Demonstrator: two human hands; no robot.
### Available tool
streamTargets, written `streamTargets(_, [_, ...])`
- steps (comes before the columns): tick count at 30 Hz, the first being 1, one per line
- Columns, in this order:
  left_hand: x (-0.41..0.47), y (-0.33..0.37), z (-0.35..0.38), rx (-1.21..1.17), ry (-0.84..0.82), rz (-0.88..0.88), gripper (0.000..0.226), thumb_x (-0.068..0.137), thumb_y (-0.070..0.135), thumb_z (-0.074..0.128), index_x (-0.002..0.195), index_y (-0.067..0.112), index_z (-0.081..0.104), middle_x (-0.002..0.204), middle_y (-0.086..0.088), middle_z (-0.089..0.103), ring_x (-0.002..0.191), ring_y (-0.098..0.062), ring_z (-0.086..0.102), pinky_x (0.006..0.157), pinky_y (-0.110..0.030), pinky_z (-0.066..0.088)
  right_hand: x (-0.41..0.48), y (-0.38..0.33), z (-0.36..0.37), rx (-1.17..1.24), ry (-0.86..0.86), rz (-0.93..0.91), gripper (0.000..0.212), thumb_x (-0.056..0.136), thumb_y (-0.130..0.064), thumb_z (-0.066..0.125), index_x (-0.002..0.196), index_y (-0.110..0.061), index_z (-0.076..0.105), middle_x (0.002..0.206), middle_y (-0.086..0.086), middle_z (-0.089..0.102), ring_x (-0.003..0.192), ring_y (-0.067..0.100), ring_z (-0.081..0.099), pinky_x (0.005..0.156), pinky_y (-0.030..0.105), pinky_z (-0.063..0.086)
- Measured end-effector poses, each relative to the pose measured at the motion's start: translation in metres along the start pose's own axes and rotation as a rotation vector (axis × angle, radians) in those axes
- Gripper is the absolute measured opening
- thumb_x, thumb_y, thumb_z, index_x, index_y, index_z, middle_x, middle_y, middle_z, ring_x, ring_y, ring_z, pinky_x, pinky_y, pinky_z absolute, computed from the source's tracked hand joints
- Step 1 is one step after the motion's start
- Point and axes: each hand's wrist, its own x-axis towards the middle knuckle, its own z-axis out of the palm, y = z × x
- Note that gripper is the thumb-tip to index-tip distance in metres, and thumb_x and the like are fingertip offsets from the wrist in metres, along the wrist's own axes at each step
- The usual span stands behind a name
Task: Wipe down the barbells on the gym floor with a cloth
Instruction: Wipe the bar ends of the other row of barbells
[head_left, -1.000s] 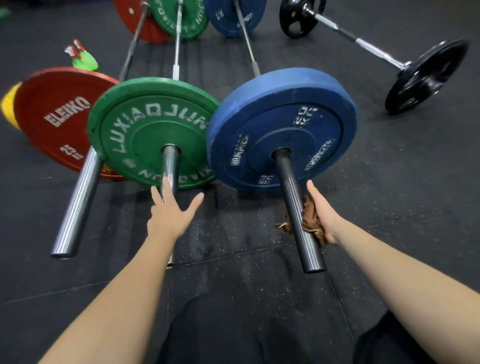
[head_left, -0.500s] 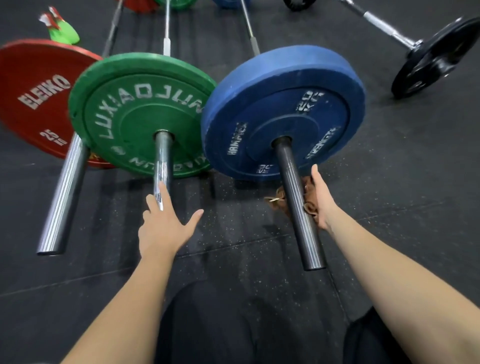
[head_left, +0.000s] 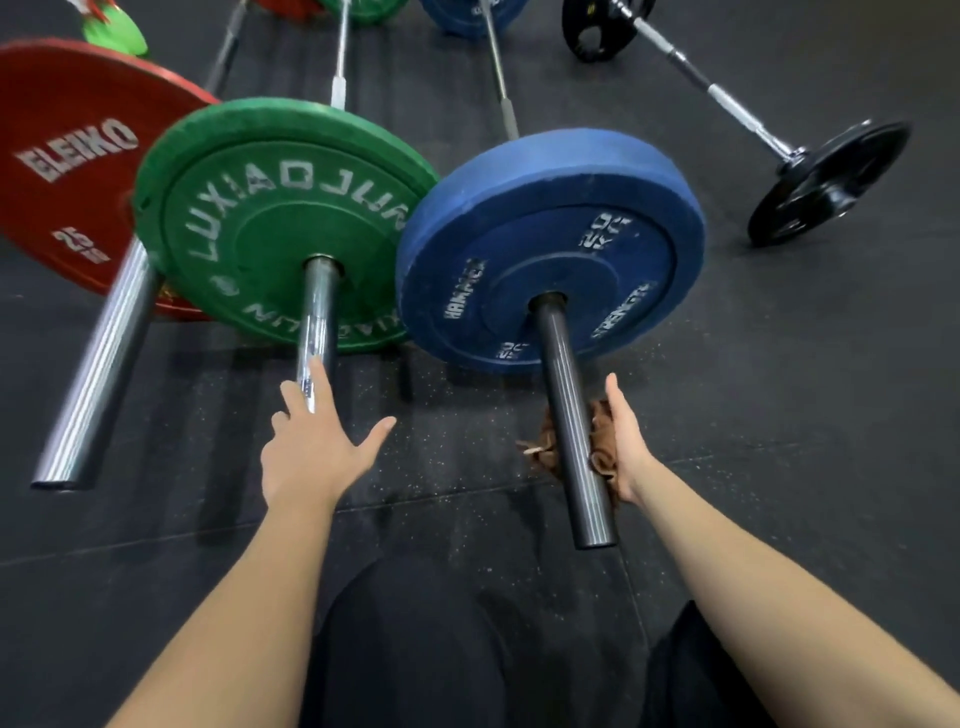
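Four barbells lie on a dark rubber floor (head_left: 779, 415) flecked with pale specks. The right hand (head_left: 623, 441) presses a crumpled brown cloth (head_left: 600, 441) against the right side of a dull, dark grey sleeve (head_left: 569, 415); the cloth bunches under the sleeve and shows on both sides of it. The fingers lie flat along the cloth, clamping it to the metal. That sleeve is a smooth round tube that runs into the hub of a thick blue plate (head_left: 561, 249) with worn, scuffed edges and raised white lettering.

The left hand (head_left: 311, 447) is spread open, fingers apart, its fingertips resting on the end of a shiny chrome sleeve (head_left: 318, 312). This sleeve enters a green plate (head_left: 249, 208), rubbery and round, touching the blue plate's edge. Behind it to the left stands a red plate (head_left: 67, 171) with a bright steel sleeve (head_left: 98, 364) slanting toward the viewer.

Well apart on the right lies a thinner barbell with a black plate (head_left: 826, 182) of glossy metal. Black-clad knees (head_left: 415, 649) show at the bottom.
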Motion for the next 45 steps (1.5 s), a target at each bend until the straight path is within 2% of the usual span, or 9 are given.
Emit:
streamTargets(6, [-0.002,0.001,-0.008,-0.009,-0.015,-0.001,0.115,0.080,0.094,0.024,0.161,0.023,-0.017,0.156,-0.018,0.022,0.112,-0.037,0.050,0.071,-0.043,0.049,-0.003,0.017,-0.021,-0.195,0.093,0.002,0.103,0.067,-0.097,0.055,0.111,-0.005,0.065,0.097,0.030,0.061,0.096,0.053,0.061,0.099,0.077,0.042])
streamTargets(10, [-0.003,0.002,-0.010,-0.030,-0.030,0.001,0.118,0.078,0.097,0.022,0.161,0.023,-0.017,0.155,-0.018,0.023,0.113,-0.037,0.050,0.073,-0.043,0.048,-0.037,0.017,-0.019,-0.497,0.107,-0.031,0.080,0.062,-0.098,0.059,0.051,-0.018,0.055,0.061,0.012,0.056,0.053,0.022,0.056,0.067,0.035,0.048])
streamTargets(19, [0.000,0.001,-0.002,-0.048,-0.002,0.009,0.119,0.080,0.094,0.032,0.161,0.022,-0.017,0.157,-0.020,0.020,0.116,-0.040,0.049,0.075,-0.046,0.052,-0.032,0.025,-0.005,-0.380,0.104,-0.162,0.082,0.064,-0.073,0.083,0.105,-0.008,0.056,0.067,0.019,0.048,0.044,0.019,0.038,0.043,0.027,0.039])
streamTargets(21, [-0.001,0.001,-0.004,-0.056,-0.008,0.011,0.119,0.079,0.094,0.032,0.161,0.022,-0.017,0.157,-0.020,0.020,0.116,-0.040,0.049,0.076,-0.047,0.052,-0.033,0.030,-0.008,-0.343,0.100,-0.090,0.100,0.060,-0.080,0.081,0.108,0.006,0.066,0.084,0.023,0.058,0.068,0.030,0.058,0.071,0.051,0.063])
streamTargets(24, [-0.002,0.001,-0.006,-0.075,-0.012,0.015,0.119,0.078,0.095,0.030,0.160,0.023,-0.019,0.158,-0.020,0.019,0.117,-0.040,0.048,0.079,-0.048,0.052,-0.047,0.036,-0.013,-0.390,0.042,0.018,0.095,0.066,-0.086,0.073,0.112,-0.002,0.076,0.115,0.024,0.064,0.104,0.042,0.061,0.107,0.062,0.046])
streamTargets(30, [0.001,0.000,-0.006,-0.066,-0.015,0.022,0.119,0.080,0.093,0.031,0.160,0.022,-0.020,0.159,-0.020,0.017,0.117,-0.039,0.048,0.075,-0.046,0.051,-0.050,0.036,-0.016,-0.383,-0.036,0.079,0.092,0.072,-0.081,0.073,0.121,-0.002,0.073,0.124,0.026,0.068,0.119,0.046,0.064,0.104,0.056,0.051])
streamTargets(36, [0.001,0.000,-0.004,-0.037,-0.008,0.028,0.118,0.081,0.092,0.030,0.160,0.021,-0.020,0.157,-0.020,0.019,0.114,-0.038,0.049,0.071,-0.044,0.050,-0.040,0.031,-0.005,-0.409,0.131,-0.118,0.095,0.066,-0.086,0.073,0.120,-0.008,0.067,0.113,0.035,0.067,0.099,0.035,0.070,0.099,0.066,0.051])
streamTargets(40, [-0.002,-0.001,-0.010,-0.074,-0.022,0.018,0.118,0.081,0.092,0.032,0.160,0.022,-0.020,0.157,-0.019,0.020,0.116,-0.038,0.048,0.076,-0.045,0.050,-0.060,0.029,0.003,-0.715,0.258,-0.075,0.100,0.055,-0.101,0.059,0.103,-0.014,0.074,0.097,0.010,0.077,0.094,0.026,0.073,0.103,0.045,0.051])
streamTargets(45, [-0.004,0.000,-0.013,-0.084,-0.063,0.020,0.118,0.081,0.092,0.032,0.161,0.021,-0.017,0.160,-0.019,0.017,0.120,-0.039,0.047,0.082,-0.047,0.050,-0.072,0.032,-0.009,-0.893,0.212,0.118,0.110,0.049,-0.109,0.048,0.103,-0.016,0.073,0.103,0.004,0.074,0.096,0.022,0.071,0.106,0.042,0.049])
